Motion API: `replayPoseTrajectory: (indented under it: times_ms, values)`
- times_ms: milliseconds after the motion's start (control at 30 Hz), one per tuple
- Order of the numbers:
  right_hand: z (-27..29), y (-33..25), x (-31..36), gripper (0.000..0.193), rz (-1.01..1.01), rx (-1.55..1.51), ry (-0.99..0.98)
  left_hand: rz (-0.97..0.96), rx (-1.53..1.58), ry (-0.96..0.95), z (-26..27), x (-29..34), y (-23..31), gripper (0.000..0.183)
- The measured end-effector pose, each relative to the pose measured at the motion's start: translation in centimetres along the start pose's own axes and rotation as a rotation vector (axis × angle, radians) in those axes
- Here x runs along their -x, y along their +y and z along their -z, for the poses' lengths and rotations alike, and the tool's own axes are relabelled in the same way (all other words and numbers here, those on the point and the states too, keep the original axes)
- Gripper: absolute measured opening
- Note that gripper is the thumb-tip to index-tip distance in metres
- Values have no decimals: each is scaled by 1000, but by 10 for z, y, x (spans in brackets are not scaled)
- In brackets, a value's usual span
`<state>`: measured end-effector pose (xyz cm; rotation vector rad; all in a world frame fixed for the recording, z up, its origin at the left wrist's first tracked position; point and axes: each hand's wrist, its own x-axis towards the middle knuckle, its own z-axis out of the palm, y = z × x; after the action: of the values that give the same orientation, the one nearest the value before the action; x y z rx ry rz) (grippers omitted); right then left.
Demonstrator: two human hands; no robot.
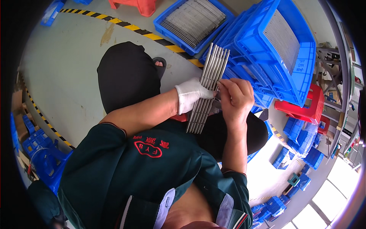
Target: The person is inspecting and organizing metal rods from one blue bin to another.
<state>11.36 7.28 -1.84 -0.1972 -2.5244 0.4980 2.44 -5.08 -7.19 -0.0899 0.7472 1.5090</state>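
My left hand [192, 93], in a white glove with the thumb bare at its tip, is closed around a bundle of metal rods [199, 116]. Several shiny silver rods lie side by side there, slanting up and away from my lap, with thin dark ring marks across them. My bare right hand [237, 97] is at the bundle's right side, thumb and forefinger pinched against the edge of the rods. Whatever sits between those fingertips is too small to make out. Just beyond the rods' far ends stands a blue crate [179, 42] filled with rows of similar rods.
At the right, a stack of blue crates [259, 49] has more rods in its top one. Beside it is a red stool [303, 107]; another red stool [139, 5] is at the far edge. Yellow-black tape [131, 26] marks the floor. Blue bins [45, 149] stand at left.
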Motion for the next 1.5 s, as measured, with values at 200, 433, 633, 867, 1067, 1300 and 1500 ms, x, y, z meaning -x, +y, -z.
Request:
replayPoseTrajectory:
  times_ms: [200,433,633,867,1067,1300,1500]
  values:
    - [-1,2,7,10,-206,-169,53,24,42,8,-5,1,0,21]
    - [-5,1,4,8,-192,-185,25,5,19,5,-1,-2,-2,22]
    - [-4,-12,-3,17,121,171,-22,-3,-37,91,-3,-1,-2,22]
    - [-4,-6,-2,13,74,96,-43,-17,51,-1,2,-2,-4,22]
    - [-4,-1,2,10,-152,-186,2,14,48,-18,-4,0,-1,23]
    - [-6,-2,2,10,-97,-125,-10,-2,53,-10,-1,-3,-3,22]
    - [-5,-7,0,13,10,22,-25,-43,48,12,0,-1,-3,21]
